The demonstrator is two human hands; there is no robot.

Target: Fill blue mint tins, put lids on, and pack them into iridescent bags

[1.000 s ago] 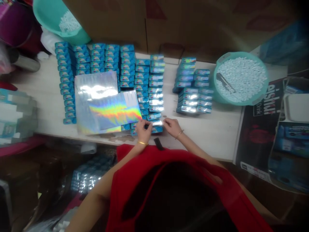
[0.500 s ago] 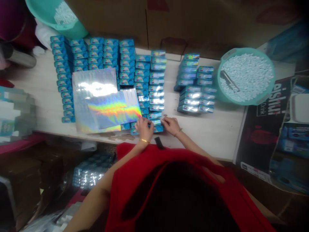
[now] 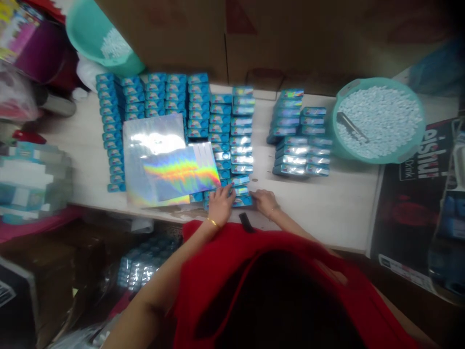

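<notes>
My left hand (image 3: 220, 203) lies over the front end of a column of small blue boxes (image 3: 242, 200), its fingers stretched and a little apart beside the corner of a shiny holographic sheet (image 3: 170, 169). Close to the right ends of the same boxes is my right hand (image 3: 266, 202), its fingers drawn together; blur hides whether anything is between them. Silvery strips (image 3: 241, 169) show on the box ends in this column. Beneath the top sheet lies a larger holographic sheet (image 3: 152, 133), covering parts of the neighbouring box columns.
Several more columns of blue boxes (image 3: 111, 128) stand to the left, and a smaller group (image 3: 290, 169) to the right. A teal tub (image 3: 337, 140) of white pieces holds a metal scoop (image 3: 350, 126). Another tub (image 3: 83, 34) stands at back left. Flattened cartons (image 3: 32, 182) lie far left.
The view has shifted, so everything sits lower and further right. My left fingers have spread flatter over the boxes. My right hand has moved slightly toward the front edge.
</notes>
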